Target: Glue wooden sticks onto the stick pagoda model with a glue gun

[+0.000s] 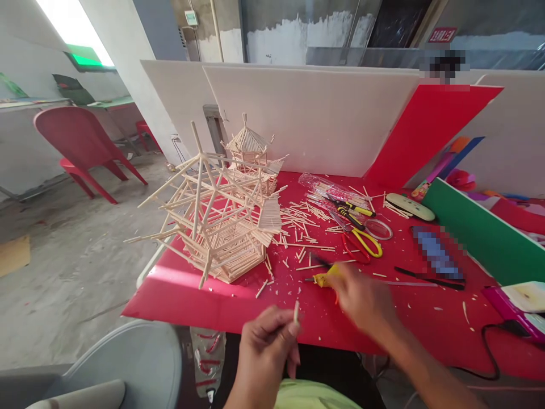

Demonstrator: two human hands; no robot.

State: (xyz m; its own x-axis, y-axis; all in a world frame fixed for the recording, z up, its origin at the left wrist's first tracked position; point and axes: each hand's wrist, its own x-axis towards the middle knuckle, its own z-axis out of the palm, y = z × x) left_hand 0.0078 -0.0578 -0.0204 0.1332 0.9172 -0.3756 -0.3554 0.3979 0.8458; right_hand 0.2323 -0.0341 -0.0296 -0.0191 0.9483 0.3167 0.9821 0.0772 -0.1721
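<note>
Near the table's front edge my left hand (270, 341) is closed, pinching a short wooden stick (296, 312) upright between thumb and fingertips. My right hand (361, 295), smeared by motion, is closed around a yellow glue gun (326, 278) whose nozzle points left. Just behind it lies a dark tool (320, 260), too blurred to name. On the left of the table stands an open frame of wooden sticks (213, 227) with a slatted floor. A finished-looking stick pavilion (249, 147) with a pointed roof rises behind that frame.
Loose sticks (304, 218) and offcuts litter the red tabletop (179, 301). Scissors with yellow handles (368, 241), yellow-black pliers (349, 216) and an oval case (409, 207) lie farther back. A green board (481, 233) stands at right. White panels (306, 119) close off the back.
</note>
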